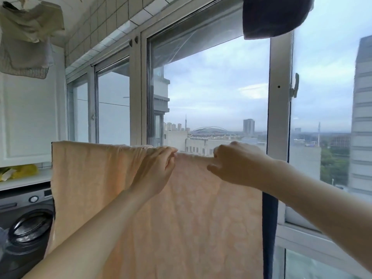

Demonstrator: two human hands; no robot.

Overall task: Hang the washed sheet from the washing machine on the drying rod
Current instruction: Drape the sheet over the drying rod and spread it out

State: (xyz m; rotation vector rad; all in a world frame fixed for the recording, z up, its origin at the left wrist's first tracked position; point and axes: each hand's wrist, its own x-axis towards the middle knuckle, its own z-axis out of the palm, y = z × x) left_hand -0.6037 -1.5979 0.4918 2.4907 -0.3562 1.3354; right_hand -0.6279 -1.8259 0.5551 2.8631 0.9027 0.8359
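A peach-coloured sheet [193,214] hangs spread out in front of the window, its top edge draped over a rod that the cloth hides. My left hand [155,170] pinches the top fold near the middle. My right hand [231,164] grips the same edge a little to the right. Between the two hands the edge sags slightly. The washing machine [26,224] stands at the lower left, its round door dark.
A dark blue cloth [269,238] hangs just right of the sheet, and a dark garment [275,15] hangs at the top right. Pale clothes [26,37] hang at the upper left. A yellow item [22,171] lies on the shelf above the machine. Window frames stand close behind.
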